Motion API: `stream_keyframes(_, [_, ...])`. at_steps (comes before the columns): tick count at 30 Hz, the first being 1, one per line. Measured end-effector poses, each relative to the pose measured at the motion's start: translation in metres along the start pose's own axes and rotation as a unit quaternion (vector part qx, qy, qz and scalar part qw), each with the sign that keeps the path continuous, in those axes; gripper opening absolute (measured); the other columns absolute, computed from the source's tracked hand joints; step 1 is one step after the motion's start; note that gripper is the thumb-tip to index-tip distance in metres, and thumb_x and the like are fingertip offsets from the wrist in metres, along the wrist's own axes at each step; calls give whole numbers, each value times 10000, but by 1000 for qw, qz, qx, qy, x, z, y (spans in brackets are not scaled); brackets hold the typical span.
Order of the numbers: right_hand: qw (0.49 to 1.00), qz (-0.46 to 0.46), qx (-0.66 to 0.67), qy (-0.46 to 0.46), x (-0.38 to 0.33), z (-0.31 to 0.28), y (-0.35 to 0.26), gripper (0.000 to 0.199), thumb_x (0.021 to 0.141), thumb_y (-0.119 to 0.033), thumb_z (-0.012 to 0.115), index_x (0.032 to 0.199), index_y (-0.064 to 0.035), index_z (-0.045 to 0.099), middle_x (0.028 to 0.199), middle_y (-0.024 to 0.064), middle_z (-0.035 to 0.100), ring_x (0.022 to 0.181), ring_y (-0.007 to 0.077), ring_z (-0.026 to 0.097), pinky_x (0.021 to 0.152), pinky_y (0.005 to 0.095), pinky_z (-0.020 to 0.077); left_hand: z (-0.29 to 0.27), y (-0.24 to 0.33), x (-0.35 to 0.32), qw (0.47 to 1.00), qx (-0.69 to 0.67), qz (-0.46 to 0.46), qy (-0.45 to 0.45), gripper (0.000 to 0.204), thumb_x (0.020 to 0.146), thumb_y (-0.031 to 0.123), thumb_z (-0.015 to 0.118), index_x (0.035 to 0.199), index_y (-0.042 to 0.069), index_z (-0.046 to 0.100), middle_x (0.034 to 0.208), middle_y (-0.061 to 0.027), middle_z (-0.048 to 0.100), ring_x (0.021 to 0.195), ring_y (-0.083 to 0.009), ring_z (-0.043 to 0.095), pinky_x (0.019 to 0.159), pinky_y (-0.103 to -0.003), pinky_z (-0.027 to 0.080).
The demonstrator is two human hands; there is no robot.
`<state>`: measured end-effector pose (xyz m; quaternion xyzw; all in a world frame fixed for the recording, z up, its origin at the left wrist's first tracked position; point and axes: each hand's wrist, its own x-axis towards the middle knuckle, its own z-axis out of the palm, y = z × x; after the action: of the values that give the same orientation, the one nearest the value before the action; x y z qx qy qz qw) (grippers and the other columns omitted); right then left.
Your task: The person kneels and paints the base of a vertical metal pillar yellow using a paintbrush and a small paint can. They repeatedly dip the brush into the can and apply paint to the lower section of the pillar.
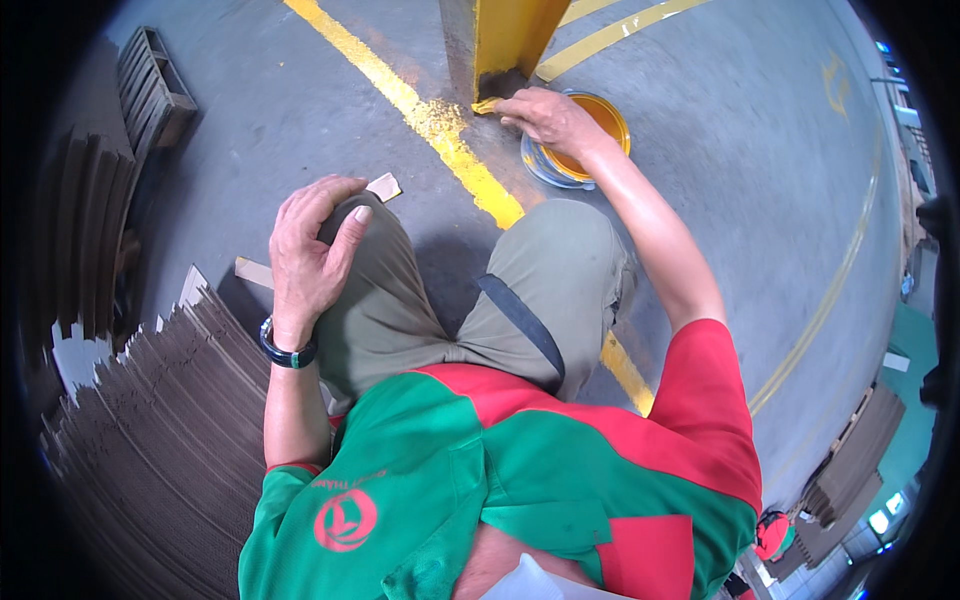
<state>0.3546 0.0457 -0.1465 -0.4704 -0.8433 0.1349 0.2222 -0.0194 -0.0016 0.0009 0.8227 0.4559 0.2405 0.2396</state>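
head: right hand [550, 118] grips a partly hidden yellow tool [486, 105]; left hand [310, 240] rests loose.

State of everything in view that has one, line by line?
Bucket: lid off, yellow paint inside
Column: upright, dark near base
Right hand: gripping a yellow-coated item, kind unclear
Left hand: open, resting on left knee
Floor line: yellow, patchy near column
Cardboard sheets: stacked

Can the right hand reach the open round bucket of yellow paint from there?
Likely yes. The right hand, pinching a small yellow item, appears close to the open round paint bucket, and nothing visible blocks the way.
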Motion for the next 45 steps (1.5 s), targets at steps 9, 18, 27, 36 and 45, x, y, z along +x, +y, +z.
stream_keyframes(9, [995,25,31,92,-17,-13,-5,224,983,-199,701,1174,-82,697,909,116,678,891,326,669,801,449,543,-7,-3,-1,1000,-8,-20,1,270,949,220,754,1181,82,754,1176,-124,756,1178,-318,677,1057,-437,490])
stream_keyframes(18, [997,14,-21,-72,19,45,26,180,984,-227,677,1085,-78,669,841,146,652,884,365,673,794,494,536,-5,2,2,1000,-5,-16,-4,282,949,217,756,1190,71,747,1166,-123,757,1175,-315,676,1053,-432,490])
stream_keyframes(27, [999,19,-28,-29,-12,8,11,257,964,-160,707,1216,-114,682,898,123,680,895,328,666,801,441,538,-5,-5,1,999,-25,-31,-13,283,955,212,750,1196,63,748,1177,-126,754,1192,-317,674,1061,-430,488])
stream_keyframes(36, [978,135,45,150,-13,-4,15,207,990,-251,666,1104,-90,728,929,161,743,883,377,710,789,477,558,-3,-9,-1,998,-33,-50,-9,275,977,204,733,1202,46,749,1209,-150,750,1197,-313,680,1071,-422,491])
stream_keyframes(45, [886,401,101,209,23,-5,38,352,921,-215,594,996,97,737,1068,351,714,1086,487,686,899,490,587,5,-10,4,995,-54,-77,-25,276,1015,169,702,1235,6,737,1202,-137,757,1151,-257,692,1051,-392,504])
